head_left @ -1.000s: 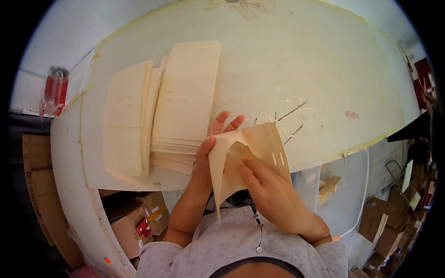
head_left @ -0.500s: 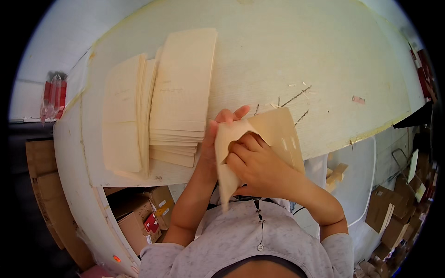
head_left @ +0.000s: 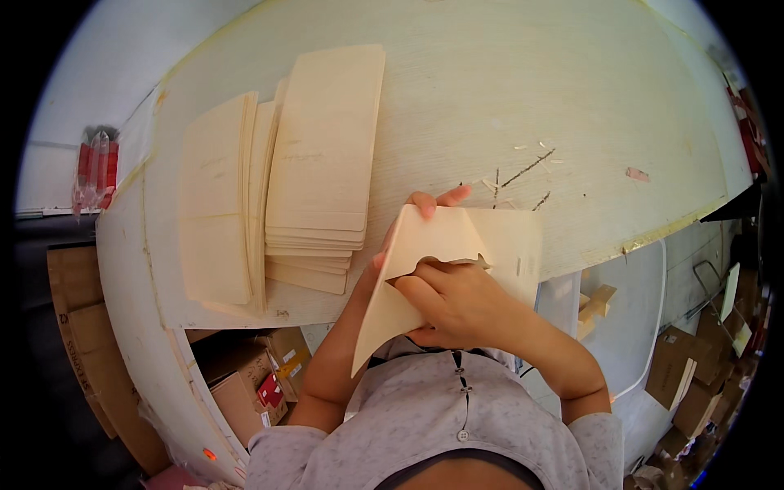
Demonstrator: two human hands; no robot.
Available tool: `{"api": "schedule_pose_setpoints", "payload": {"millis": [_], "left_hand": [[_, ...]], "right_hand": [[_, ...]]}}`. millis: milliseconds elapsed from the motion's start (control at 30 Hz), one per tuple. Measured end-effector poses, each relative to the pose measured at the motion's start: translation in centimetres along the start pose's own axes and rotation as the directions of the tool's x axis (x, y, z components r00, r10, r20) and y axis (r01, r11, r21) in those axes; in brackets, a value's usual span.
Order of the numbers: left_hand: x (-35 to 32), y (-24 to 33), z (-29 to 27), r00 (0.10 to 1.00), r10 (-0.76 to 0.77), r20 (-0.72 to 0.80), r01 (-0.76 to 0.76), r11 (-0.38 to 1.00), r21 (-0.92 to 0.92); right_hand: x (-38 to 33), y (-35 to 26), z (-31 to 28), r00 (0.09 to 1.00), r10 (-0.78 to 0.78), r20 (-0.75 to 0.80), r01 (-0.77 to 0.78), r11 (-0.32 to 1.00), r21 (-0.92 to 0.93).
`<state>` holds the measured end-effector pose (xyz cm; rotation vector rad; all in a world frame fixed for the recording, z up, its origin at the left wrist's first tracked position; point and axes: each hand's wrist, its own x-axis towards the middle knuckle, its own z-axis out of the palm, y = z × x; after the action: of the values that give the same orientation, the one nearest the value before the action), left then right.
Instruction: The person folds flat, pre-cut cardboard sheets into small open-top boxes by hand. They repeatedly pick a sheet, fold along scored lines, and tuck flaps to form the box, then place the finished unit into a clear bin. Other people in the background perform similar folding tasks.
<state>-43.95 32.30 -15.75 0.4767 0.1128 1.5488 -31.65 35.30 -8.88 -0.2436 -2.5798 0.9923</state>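
Note:
Near the table's front edge I hold a cream piece, thin like card or board (head_left: 433,237), tilted in front of my chest. Along its top and left side my left hand (head_left: 425,202) grips it, some fingers hidden behind. An uneven-edged opening shows in the piece's middle, and my right hand (head_left: 453,298) has its curled fingers tucked into it. The fingertips are out of sight. Left of my hands lie a stack of cream rectangular pieces (head_left: 325,139) and, beside it, a second leaning stack (head_left: 216,196) of similar pieces.
Thin offcuts (head_left: 508,201) and dark line marks lie on the pale table (head_left: 506,82) beyond my hands. A pinkish scrap (head_left: 637,174) is farther right. Below the front edge, cardboard boxes (head_left: 253,388) sit at left and a pale bin (head_left: 621,318) at right.
The cream piece has turned and tilted, so its lower left corner swings left. My right fingers stay in the opening, and my left hand has shifted slightly right along the top.

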Motion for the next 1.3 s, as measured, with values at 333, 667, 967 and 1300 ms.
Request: {"api": "schedule_pose_setpoints", "payload": {"millis": [333,667,967,1300], "left_hand": [[0.2,0.5,2.0,0.991,-0.011,-0.136,0.034,0.985,0.169],[1.4,1.7,2.2,0.955,0.281,-0.091,-0.282,0.959,0.004],[0.1,2.4,2.4,0.981,0.187,0.042,-0.187,0.982,0.009],[-0.4,2.7,2.5,0.965,0.257,-0.046,-0.251,0.962,0.111]], "right_hand": [[-0.8,-0.8,1.2,0.986,-0.041,-0.161,0.018,0.989,-0.144],[-2.3,-0.6,1.9,0.838,-0.254,-0.483,-0.108,0.790,-0.603],[-3.3,-0.4,2.9,0.797,-0.359,-0.487,0.040,0.835,-0.550],[-2.9,-0.4,2.6,0.808,-0.321,-0.493,-0.011,0.829,-0.559]]}}
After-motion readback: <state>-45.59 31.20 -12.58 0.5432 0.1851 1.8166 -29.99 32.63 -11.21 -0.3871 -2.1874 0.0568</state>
